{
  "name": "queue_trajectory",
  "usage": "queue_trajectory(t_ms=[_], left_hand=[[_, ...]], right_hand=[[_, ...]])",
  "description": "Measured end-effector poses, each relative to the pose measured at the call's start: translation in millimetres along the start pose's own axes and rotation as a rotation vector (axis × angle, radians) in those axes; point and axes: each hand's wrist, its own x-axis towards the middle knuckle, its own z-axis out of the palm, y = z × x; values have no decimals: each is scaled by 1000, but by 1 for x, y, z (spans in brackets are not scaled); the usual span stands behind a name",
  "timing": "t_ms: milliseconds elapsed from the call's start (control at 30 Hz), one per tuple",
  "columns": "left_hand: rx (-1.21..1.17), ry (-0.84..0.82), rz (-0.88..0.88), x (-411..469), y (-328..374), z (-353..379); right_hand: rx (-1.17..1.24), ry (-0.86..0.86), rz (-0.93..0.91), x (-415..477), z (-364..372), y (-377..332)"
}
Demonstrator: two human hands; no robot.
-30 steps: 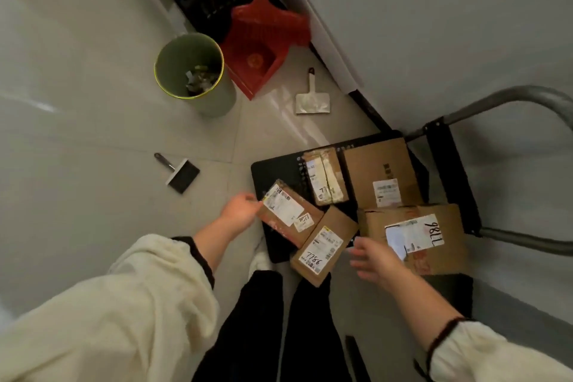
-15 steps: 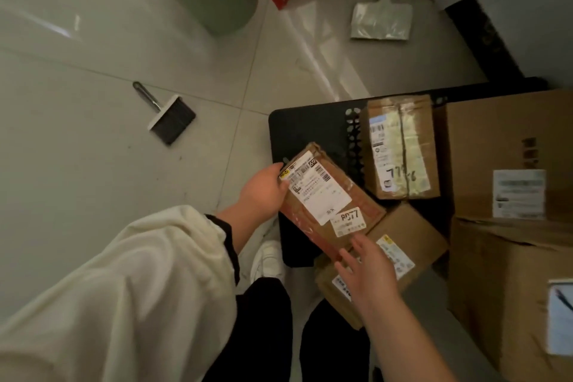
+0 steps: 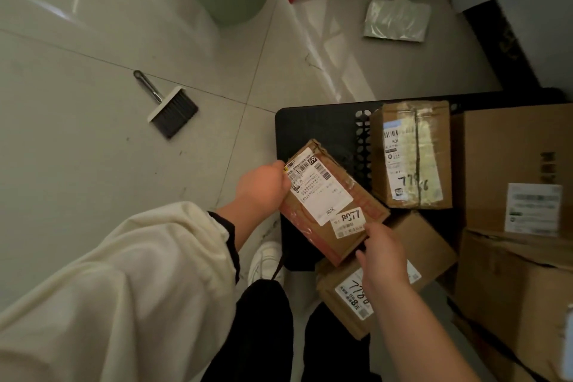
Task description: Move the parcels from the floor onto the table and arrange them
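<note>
Parcels five, hands two, brush one.

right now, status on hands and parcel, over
Left hand grips the 8077 parcel, tilted over the black cart. Right hand at its near end, grip unclear. Another parcel directly beneath.

parcels on cart deck, brush on floor left

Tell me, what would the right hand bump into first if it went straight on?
The small parcel that the left hand grips. The right hand points at the parcel's near end and looks nearly on the cardboard, though depth is hard to judge.
</note>
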Motion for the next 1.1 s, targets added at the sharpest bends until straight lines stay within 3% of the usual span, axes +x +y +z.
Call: queue_trajectory(t_ms=[200,367,567,800,1100], left_hand=[[-53,52,-69,-2,-12,-5],[-257,33,-61,-6,-14,-9],[-451,44,-79,-23,-14,-47],[-801,158,-9,-87,4,-175],[-1166,495,212,-258,69,-408]], right_hand=[[-66,18,-59,6,15,-3],[20,13,159,7,30,-5],[5,-43,56,-22,16,-19],[126,-246,-255,-133,-29,-95],[15,-381,-868,-383,-122,-215]])
